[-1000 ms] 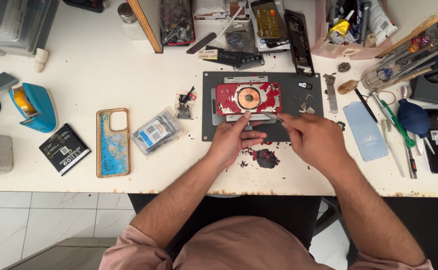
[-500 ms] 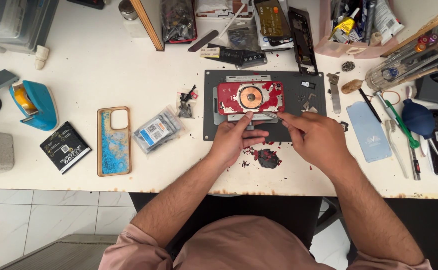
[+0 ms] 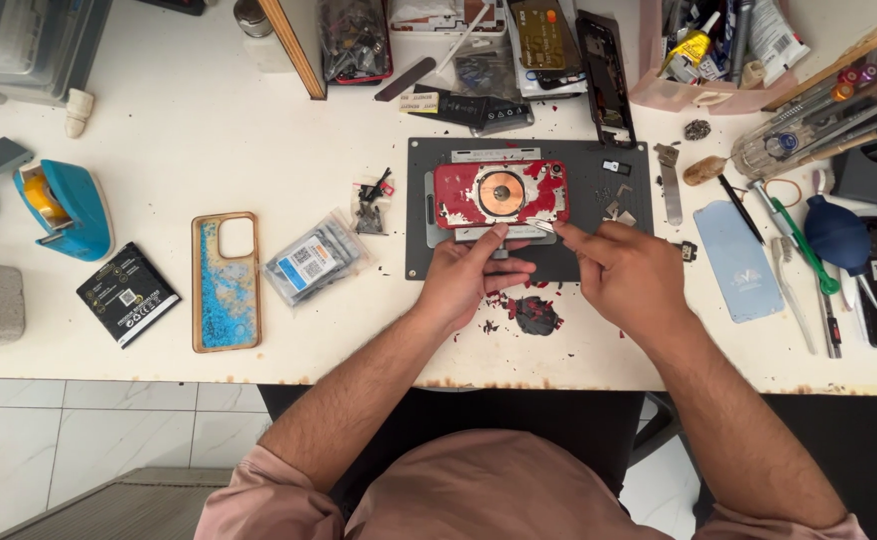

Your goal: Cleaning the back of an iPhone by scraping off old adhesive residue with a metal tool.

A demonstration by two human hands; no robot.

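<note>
On the dark work mat (image 3: 589, 262) lay a red phone back (image 3: 501, 193) with a copper coil, its red coating partly scraped off. Just below it, the left hand (image 3: 474, 275) pressed its fingertips against the phone's lower edge, while the right hand (image 3: 624, 272) pinched a thin metal tool (image 3: 543, 226) at that edge. Red flakes (image 3: 534, 315) lay below the mat. A slip of the tool could probably gouge the coil or nick the steadying fingers.
</note>
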